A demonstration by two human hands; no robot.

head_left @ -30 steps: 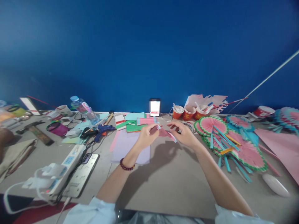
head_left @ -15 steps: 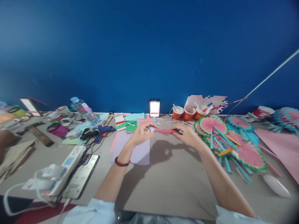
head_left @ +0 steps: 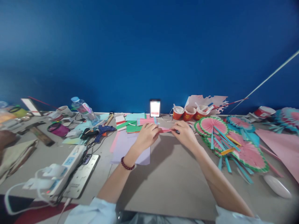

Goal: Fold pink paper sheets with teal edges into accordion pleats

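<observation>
Fingers [head_left: 155, 130] of left hand [head_left: 146, 136] and right hand [head_left: 185, 133], pinched together on the nine and three o'clock ends of one narrow pink paper [head_left: 165, 130], twelve o'clock from the wearer, presumably light, easily creased, best gripped at both ends.

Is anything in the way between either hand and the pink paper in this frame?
Nothing visible blocks them: the left hand and right hand grip opposite ends of the pink paper. A small dark object shows at the right hand, too unclear to identify, but the paper still reaches that hand.
</observation>
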